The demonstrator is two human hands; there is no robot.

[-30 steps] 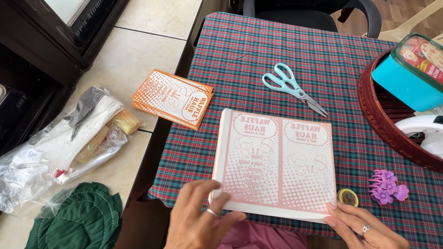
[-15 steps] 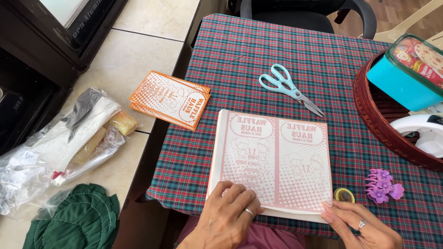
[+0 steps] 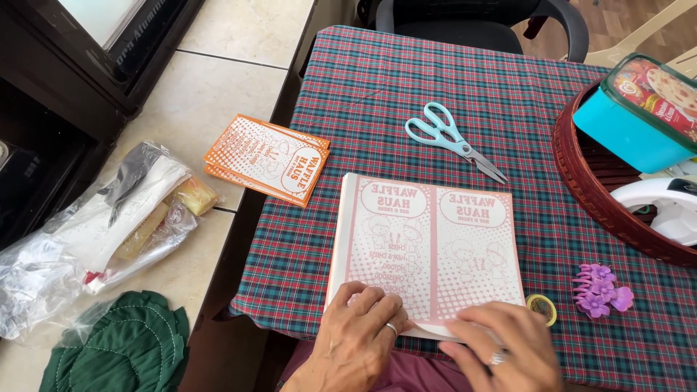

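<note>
Sheets point(image 3: 428, 254), a thick pink-printed stack, lie flat on the plaid surface point(image 3: 406, 94) at its near edge, right in front of me. My left hand point(image 3: 363, 327) rests flat with fingers spread on the stack's near left corner, holding nothing, only pressing. My right hand point(image 3: 501, 345) lies over the near right edge, fingers curled at the lip as if on the top sheet; I cannot tell whether it has one pinched. To do this well, I judge I should keep the left palm weighting the pile so it does not slide, and lift with the right fingertips only at the corner, so one sheet comes free and not several. Scissors point(image 3: 454, 139) lie well apart beyond the stack; a tape roll point(image 3: 542, 308) and purple clip point(image 3: 599, 289) sit near the right hand, worth avoiding
</note>
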